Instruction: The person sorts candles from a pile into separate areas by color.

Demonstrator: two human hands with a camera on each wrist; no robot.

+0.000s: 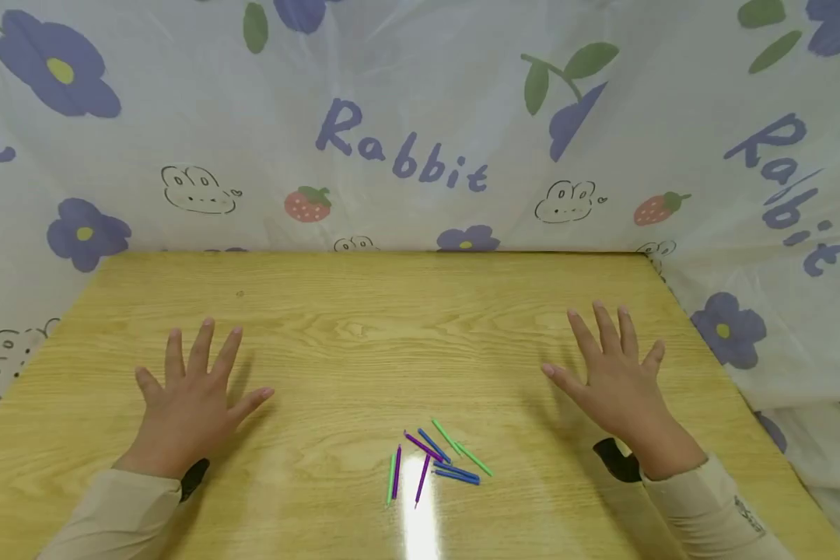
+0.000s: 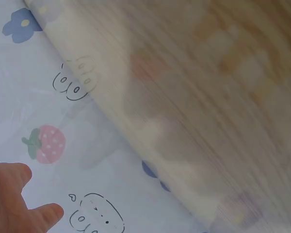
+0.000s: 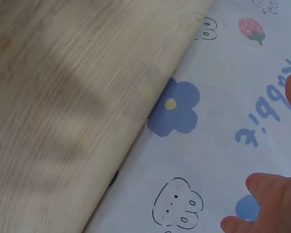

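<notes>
Head view first, and here's the scene: nine thin sticks in a loose scatter on the bench [image 1: 322, 350], between the hands and nearer the person. Three are green sticks [image 1: 475, 460], three purple sticks [image 1: 422, 481], three blue sticks [image 1: 456, 477]. A green and a purple lie side by side at the left of the bunch; the others cross and crowd together, colours mixed. How far along are we? I'd call it a standstill: every visible stick is down, none is held, and there's no neat order to the lot. Whether that's a start or a finish, these pictures can't settle.

Now the pose! Left hand [image 1: 192, 404] well out to the left, right hand [image 1: 619, 389] well out to the right, both backs up, fingers fanned wide and pointing away from the person, thumbs inward. Both empty, both well apart from the sticks. Touching the wood or just above it? Can't tell.

Over to the left wrist: just two digits in the lower corner, apart, against the printed curtain [image 2: 92, 150], bench edge running diagonally. No sticks here.

Right wrist, much the same: a few spread digits at the right edge, nothing between them, no sticks in sight.
</notes>
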